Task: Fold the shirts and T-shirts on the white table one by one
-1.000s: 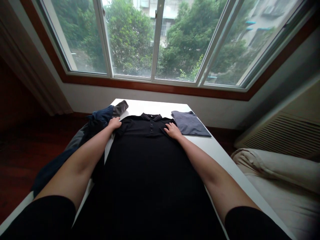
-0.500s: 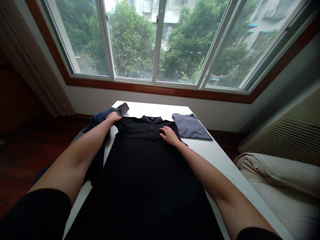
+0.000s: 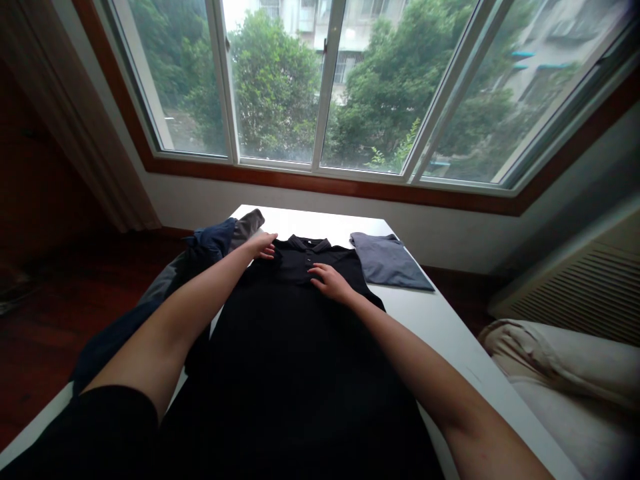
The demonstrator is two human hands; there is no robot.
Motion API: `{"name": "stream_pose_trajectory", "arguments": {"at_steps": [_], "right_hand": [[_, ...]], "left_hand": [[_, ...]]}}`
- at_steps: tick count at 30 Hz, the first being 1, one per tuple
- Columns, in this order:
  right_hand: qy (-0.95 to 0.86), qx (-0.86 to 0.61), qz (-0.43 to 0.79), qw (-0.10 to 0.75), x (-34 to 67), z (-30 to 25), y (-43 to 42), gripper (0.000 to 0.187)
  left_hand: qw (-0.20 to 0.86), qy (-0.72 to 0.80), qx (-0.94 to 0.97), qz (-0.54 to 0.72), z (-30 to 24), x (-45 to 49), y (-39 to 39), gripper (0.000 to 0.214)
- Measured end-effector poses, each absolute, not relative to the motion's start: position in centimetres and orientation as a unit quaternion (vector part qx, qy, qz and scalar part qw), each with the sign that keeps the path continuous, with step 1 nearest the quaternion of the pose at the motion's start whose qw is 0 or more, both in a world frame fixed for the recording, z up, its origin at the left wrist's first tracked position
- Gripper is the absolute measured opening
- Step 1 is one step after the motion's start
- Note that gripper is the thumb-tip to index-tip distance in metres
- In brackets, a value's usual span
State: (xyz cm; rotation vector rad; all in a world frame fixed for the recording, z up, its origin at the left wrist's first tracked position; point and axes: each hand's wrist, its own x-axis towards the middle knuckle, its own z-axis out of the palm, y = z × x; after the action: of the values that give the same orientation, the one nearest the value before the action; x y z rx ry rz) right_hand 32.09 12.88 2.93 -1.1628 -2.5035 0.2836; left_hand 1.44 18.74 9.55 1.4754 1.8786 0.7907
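A black polo shirt [image 3: 295, 347] lies flat on a white table [image 3: 450, 333], collar toward the window. My left hand [image 3: 263, 245] rests at the shirt's left shoulder beside the collar, fingers stretched out and pointing right. My right hand [image 3: 327, 280] lies flat on the chest just below the button placket, fingers apart. Neither hand grips the fabric.
A folded grey shirt [image 3: 387, 260] sits at the table's far right corner. A heap of dark blue and grey clothes [image 3: 200, 260] hangs over the left edge. A beige cushion [image 3: 565, 373] lies to the right, and a wide window runs behind.
Both hands slid inward toward the collar; the left moved from the shoulder edge to beside the collar, the right from the right shoulder to the chest centre.
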Motion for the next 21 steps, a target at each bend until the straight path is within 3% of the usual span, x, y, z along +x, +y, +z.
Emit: {"name": "stream_pose_trajectory", "arguments": {"at_steps": [5, 12, 21], "right_hand": [[-0.858, -0.477, 0.062, 0.179, 34.7, 2.9, 15.0, 0.038], [-0.78, -0.617, 0.056, 0.092, 36.6, 0.3, 17.4, 0.068], [-0.777, -0.616, 0.072, 0.107, 36.6, -0.7, 20.1, 0.061]], "left_hand": [[0.215, 0.692, 0.639, 0.257, 5.1, 2.2, 14.7, 0.034], [0.073, 0.662, 0.74, 0.091, 1.1, 0.1, 13.9, 0.065], [0.069, 0.674, 0.733, 0.064, 2.0, -1.3, 17.0, 0.072]]}}
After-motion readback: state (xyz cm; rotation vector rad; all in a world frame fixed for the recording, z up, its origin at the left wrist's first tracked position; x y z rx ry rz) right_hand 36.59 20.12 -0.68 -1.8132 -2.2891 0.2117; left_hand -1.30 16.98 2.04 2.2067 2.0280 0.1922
